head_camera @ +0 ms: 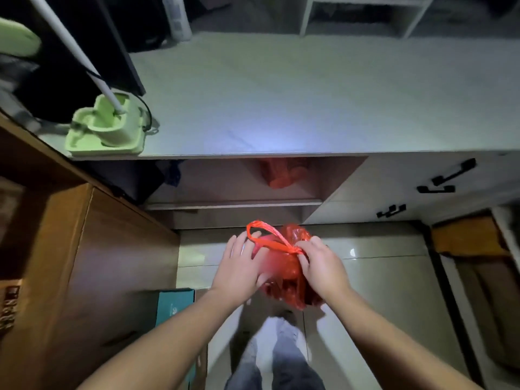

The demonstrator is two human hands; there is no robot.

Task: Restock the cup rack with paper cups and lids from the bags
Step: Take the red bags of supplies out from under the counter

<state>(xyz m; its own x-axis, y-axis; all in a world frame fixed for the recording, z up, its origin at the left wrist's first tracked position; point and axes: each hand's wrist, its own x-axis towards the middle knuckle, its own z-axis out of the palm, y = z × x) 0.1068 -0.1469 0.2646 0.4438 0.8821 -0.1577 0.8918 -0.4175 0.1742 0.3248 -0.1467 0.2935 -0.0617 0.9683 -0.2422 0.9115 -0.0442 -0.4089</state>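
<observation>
A red plastic bag [284, 270] hangs in the air over the tiled floor, in front of the white counter [281, 102]. My right hand [323, 266] pinches the bag's twisted handles at its right side. My left hand [242, 266] lies against the bag's left side with straight, spread fingers, one handle loop arching over its fingertips. What the bag contains is hidden. A second red bag [281, 173] sits in shadow on the open shelf under the counter. No cup rack, cups or lids show.
A green holder [108, 128] with a white pole in it stands on the counter's left end. A wooden cabinet [84, 263] is at my left, a teal box [173, 305] at its foot. White drawers with black handles [439, 188] are on the right.
</observation>
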